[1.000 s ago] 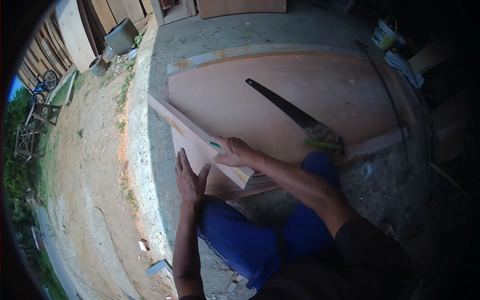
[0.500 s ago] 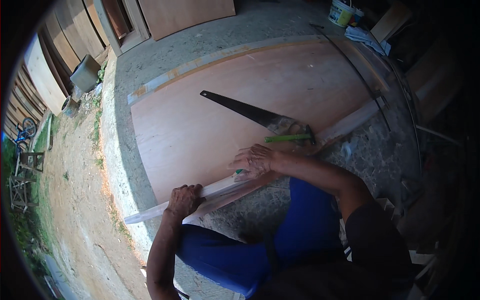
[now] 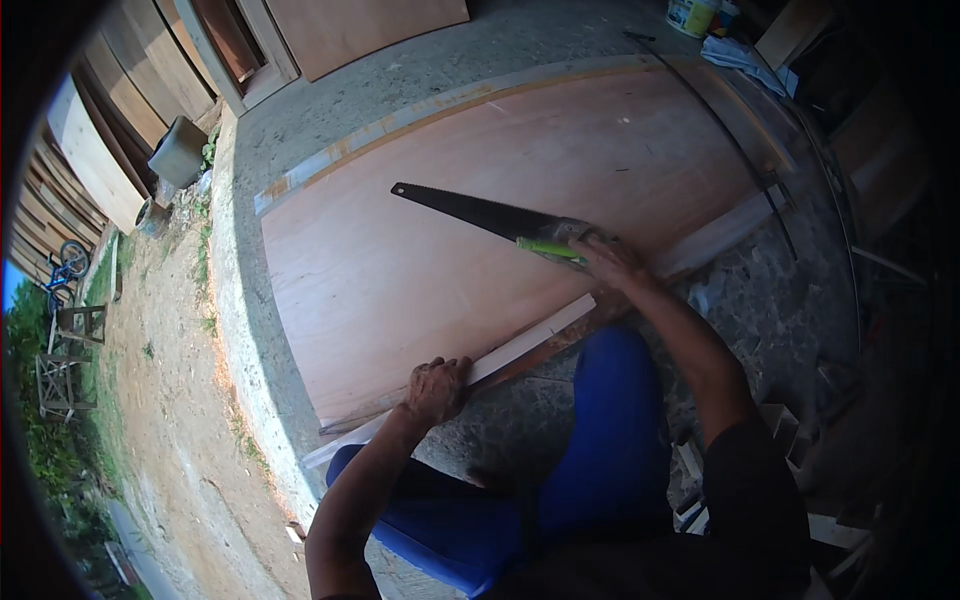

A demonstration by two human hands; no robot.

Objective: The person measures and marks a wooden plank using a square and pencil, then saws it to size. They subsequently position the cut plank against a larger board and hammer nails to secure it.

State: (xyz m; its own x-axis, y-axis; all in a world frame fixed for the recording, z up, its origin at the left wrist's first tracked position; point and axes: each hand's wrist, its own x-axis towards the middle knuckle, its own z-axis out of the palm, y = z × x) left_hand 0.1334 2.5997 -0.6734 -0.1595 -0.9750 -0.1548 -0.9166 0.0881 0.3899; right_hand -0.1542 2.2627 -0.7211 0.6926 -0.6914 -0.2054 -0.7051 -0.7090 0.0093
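Note:
My left hand [image 3: 437,390] is closed around a long pale wooden strip [image 3: 530,340] lying along the near edge of a large plywood sheet [image 3: 400,275]. A small dark mark shows near the strip's right end. On the sheet, my right hand [image 3: 605,258] grips the handle end of a handsaw [image 3: 475,211], whose dark blade points left. A hammer with a green handle [image 3: 548,247] lies against the saw's handle. My right hand covers its head, and the exact hold of the fingers is partly hidden.
A long dark thin rod [image 3: 715,130] crosses the sheet's right part. Buckets [image 3: 690,17] and a light blue cloth [image 3: 740,58] are at the far right. Wood offcuts [image 3: 780,425] lie near my right side. To the left, a concrete edge [image 3: 235,300] borders dirt ground.
My right hand has left the strip and gone to the saw. Saw handle and hammer have shifted away from me and turned slightly. The strip and my left hand have moved right.

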